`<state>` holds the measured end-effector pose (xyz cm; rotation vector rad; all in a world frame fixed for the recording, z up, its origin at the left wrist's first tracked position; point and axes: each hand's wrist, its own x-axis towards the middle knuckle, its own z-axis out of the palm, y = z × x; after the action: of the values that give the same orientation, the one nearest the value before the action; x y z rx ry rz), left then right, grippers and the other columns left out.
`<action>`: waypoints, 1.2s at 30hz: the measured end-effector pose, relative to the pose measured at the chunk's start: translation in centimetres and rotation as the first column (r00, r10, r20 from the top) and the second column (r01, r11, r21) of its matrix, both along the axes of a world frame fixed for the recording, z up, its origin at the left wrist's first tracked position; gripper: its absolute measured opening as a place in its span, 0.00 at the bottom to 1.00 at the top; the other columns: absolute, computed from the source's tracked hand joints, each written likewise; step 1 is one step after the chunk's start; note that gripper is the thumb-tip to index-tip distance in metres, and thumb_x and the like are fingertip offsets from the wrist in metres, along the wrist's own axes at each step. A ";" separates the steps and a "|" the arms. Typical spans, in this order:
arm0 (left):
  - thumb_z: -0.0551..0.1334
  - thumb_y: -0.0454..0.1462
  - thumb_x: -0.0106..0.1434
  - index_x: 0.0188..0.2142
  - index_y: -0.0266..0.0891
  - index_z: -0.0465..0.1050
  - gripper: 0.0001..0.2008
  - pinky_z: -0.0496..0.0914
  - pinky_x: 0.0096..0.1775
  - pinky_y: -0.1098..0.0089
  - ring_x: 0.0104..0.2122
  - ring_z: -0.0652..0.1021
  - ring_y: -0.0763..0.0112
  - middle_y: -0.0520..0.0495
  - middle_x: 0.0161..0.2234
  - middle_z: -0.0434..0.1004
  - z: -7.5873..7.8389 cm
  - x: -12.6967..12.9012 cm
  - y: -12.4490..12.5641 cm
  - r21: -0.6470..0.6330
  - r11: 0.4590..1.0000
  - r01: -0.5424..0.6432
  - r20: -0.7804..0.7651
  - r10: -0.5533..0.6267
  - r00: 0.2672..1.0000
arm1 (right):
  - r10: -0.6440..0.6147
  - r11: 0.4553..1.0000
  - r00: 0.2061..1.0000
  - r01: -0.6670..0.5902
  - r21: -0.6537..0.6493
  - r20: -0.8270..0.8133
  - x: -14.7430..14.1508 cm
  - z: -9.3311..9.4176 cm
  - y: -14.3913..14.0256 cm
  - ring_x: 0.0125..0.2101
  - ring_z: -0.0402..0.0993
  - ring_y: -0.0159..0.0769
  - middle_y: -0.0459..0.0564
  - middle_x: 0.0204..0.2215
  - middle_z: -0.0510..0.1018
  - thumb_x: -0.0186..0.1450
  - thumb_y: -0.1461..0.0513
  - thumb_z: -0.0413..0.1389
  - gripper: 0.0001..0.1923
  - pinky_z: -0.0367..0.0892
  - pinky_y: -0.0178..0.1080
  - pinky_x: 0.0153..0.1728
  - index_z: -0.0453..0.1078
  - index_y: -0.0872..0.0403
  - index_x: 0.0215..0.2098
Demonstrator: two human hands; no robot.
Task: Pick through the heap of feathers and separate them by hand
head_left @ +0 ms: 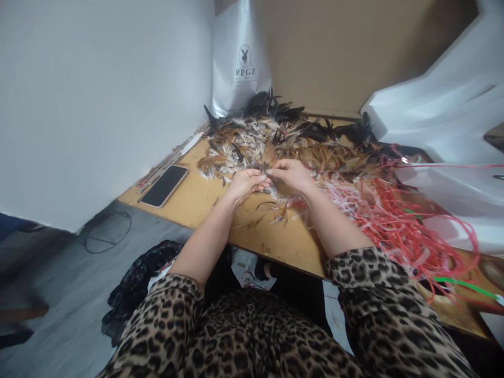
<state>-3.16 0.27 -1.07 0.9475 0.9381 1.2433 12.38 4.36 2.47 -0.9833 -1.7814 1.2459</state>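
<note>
Both hands meet over a wooden table (pixel 205 202), in front of a large heap of brown, black and cream feathers (pixel 252 139). My left hand (pixel 248 185) is closed, palm turned partly up, with thumb and fingers pinching a small brown feather tuft (pixel 269 156). Touching it from the other side, my right hand (pixel 292 174) has thumb and forefinger pinched at the base of the same tuft. The exact point of grip is hidden by the fingers. A few loose feathers (pixel 279 211) lie on the table just below the hands.
Red and white plastic strips (pixel 397 220) tangle on the right, beside large white bags (pixel 437 100). A phone (pixel 164 186) lies at the table's left edge. A printed white bag (pixel 241 63) stands at the back corner. A black plastic bag (pixel 137 283) sits on the floor.
</note>
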 end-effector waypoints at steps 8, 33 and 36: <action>0.66 0.35 0.51 0.29 0.30 0.74 0.08 0.69 0.27 0.79 0.22 0.76 0.79 0.44 0.26 0.77 -0.2 0.2 -0.1 0.017 0.999 -0.027 -0.109 0.029 0.994 | -0.006 1.000 1.000 0.006 -0.004 -0.015 -0.3 -0.6 0.2 0.17 0.59 0.25 0.42 0.15 0.68 0.48 0.54 0.61 0.14 0.55 0.32 0.21 0.66 0.57 0.19; 0.62 0.32 0.56 0.31 0.34 0.69 0.03 0.64 0.22 0.83 0.22 0.75 0.83 0.50 0.27 0.77 0.1 -1.3 0.9 -0.134 0.915 -0.380 0.239 0.402 0.884 | -0.325 0.889 0.722 0.015 0.457 0.610 0.0 -1.5 0.2 0.28 0.70 0.37 0.52 0.27 0.77 0.54 0.56 0.56 0.10 0.59 0.36 0.29 0.74 0.53 0.30; 0.62 0.32 0.56 0.31 0.33 0.69 0.03 0.63 0.22 0.83 0.22 0.75 0.83 0.49 0.27 0.78 0.0 -1.1 0.9 -0.136 0.925 -0.356 0.227 0.378 0.897 | -0.383 0.880 0.681 0.063 0.470 0.625 -0.3 -2.1 0.0 0.30 0.70 0.39 0.54 0.29 0.77 0.54 0.54 0.56 0.14 0.59 0.36 0.30 0.73 0.53 0.34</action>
<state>-4.25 1.19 -1.10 0.5354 0.9902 1.5838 12.07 4.41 0.37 -1.4902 -2.2653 0.2663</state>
